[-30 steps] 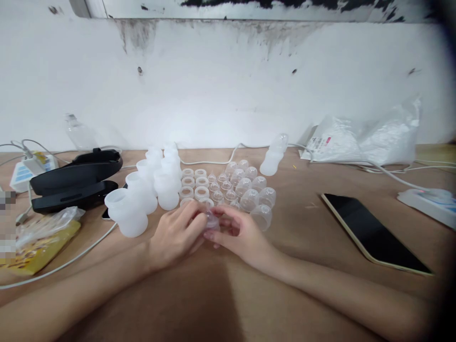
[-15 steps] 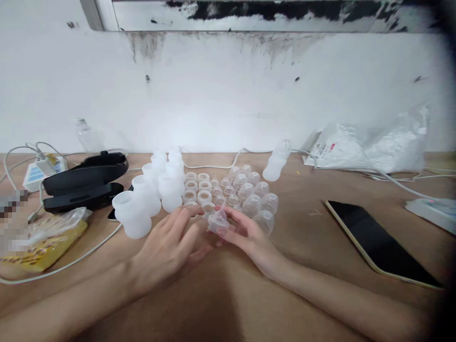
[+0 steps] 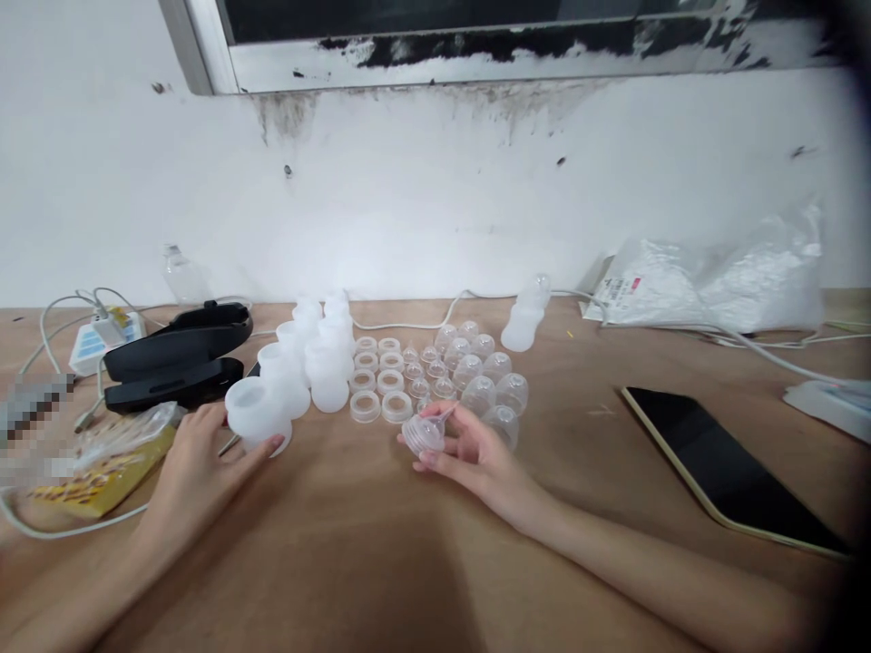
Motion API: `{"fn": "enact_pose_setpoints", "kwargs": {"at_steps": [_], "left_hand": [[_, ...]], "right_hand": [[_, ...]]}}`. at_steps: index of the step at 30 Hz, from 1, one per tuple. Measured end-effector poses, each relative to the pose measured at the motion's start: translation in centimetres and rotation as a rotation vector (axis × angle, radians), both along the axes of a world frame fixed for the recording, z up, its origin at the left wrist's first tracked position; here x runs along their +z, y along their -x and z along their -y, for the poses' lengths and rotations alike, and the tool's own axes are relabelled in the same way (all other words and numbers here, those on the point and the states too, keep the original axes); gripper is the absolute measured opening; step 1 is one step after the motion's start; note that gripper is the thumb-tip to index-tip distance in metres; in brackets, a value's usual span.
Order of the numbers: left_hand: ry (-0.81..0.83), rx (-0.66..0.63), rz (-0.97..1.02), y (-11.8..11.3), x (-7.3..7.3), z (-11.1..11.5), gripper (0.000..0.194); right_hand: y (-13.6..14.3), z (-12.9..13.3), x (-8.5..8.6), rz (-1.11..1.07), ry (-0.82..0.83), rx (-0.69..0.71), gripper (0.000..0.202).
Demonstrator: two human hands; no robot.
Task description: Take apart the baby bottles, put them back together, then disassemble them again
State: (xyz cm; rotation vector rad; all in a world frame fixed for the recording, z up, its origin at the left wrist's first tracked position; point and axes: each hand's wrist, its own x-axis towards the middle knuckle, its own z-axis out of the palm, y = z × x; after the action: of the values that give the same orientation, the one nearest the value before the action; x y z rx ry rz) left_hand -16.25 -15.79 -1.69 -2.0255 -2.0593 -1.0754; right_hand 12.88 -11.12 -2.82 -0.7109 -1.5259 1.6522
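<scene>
My right hand point(image 3: 469, 449) holds a clear teat fitted in a ring point(image 3: 425, 431), just above the wooden table point(image 3: 381, 562). My left hand point(image 3: 197, 462) has its fingers around the nearest white bottle body point(image 3: 255, 413), which stands at the front of a double row of white bottle bodies point(image 3: 317, 354). Right of them lie rows of white rings point(image 3: 377, 381), small clear teats point(image 3: 425, 372) and clear dome caps point(image 3: 486, 381).
A black case point(image 3: 173, 354) and a power strip with cables point(image 3: 92, 340) sit at the left, beside a yellow packet point(image 3: 88, 458). An assembled bottle point(image 3: 527, 317) lies at the back. A plastic bag point(image 3: 714, 272), a tablet point(image 3: 728, 472) and another power strip point(image 3: 830, 399) are at the right.
My left hand let go of the teat and ring and moved left to the nearest white bottle body. My right hand kept the assembled piece. The view tilted upward.
</scene>
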Motion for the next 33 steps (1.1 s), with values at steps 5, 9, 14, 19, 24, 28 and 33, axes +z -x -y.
{"fn": "enact_pose_setpoints", "kwargs": {"at_steps": [5,9,14,19,24,28,33], "left_hand": [[0.146,-0.267,0.325,-4.0,2.0,0.1,0.039],[0.406,-0.590,0.570,-7.8,2.3,-2.3,0.033],[0.316,-0.590,0.574,-9.1,0.9,-4.0,0.032],[0.338,-0.606,0.596,-8.6,0.2,-3.7,0.030],[0.392,-0.627,0.701,-8.8,0.3,-3.9,0.035],[0.408,-0.630,0.714,-8.9,0.4,-4.1,0.039],[0.392,-0.619,0.602,-8.8,1.0,-3.8,0.046]], "right_hand": [[-0.2,-0.3,-0.2,0.007,0.023,-0.107,0.033],[0.0,-0.4,-0.1,-0.036,0.091,-0.111,0.033],[0.1,-0.4,-0.1,-0.067,0.137,-0.132,0.031],[0.1,-0.5,-0.2,-0.061,0.142,-0.119,0.028],[0.1,-0.3,0.0,-0.044,0.145,-0.124,0.028],[0.1,-0.2,-0.1,-0.036,0.140,-0.129,0.028],[-0.1,-0.5,0.8,-0.106,0.076,-0.159,0.028]]}}
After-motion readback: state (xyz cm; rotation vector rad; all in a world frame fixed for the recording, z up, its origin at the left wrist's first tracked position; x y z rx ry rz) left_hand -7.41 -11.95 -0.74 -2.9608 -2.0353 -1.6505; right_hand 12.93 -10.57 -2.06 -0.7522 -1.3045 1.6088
